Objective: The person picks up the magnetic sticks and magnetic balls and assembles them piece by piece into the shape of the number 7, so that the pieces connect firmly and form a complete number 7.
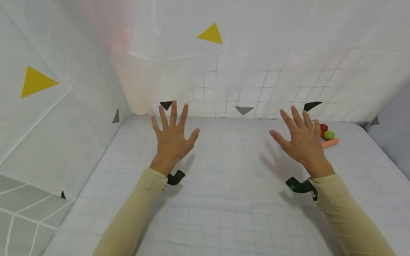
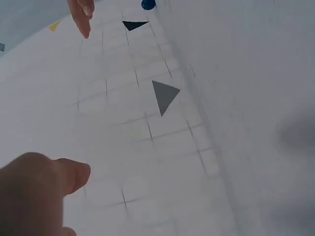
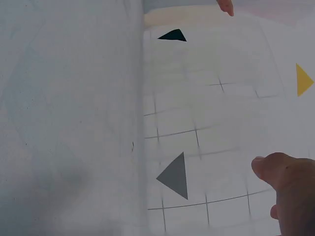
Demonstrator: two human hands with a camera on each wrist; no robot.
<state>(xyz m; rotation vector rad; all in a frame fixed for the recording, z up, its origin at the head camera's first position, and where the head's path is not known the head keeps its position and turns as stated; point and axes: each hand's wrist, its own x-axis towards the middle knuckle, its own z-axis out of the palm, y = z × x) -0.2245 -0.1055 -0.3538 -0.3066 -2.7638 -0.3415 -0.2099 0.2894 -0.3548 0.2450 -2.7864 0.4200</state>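
Both hands hover palm down above the white table (image 1: 221,170), fingers spread and holding nothing. My left hand (image 1: 173,138) is over the left half, its thumb (image 2: 74,176) showing in the left wrist view. On the right, my right hand (image 1: 302,144) partly covers a small group of objects. Among them are a round red piece (image 1: 324,127), a green ribbed piece (image 1: 329,135) and an orange carrot-like stick (image 1: 330,143). Something yellowish shows between the right fingers, too hidden to name. The right thumb (image 3: 275,169) appears in the right wrist view.
White sheeting (image 1: 179,78) with thin grid lines rises behind the table, and another sheet (image 1: 64,117) stands at the left. Dark wrist mounts (image 1: 299,185) hang below both sleeves. A blue round object (image 2: 148,4) shows at the top of the left wrist view.
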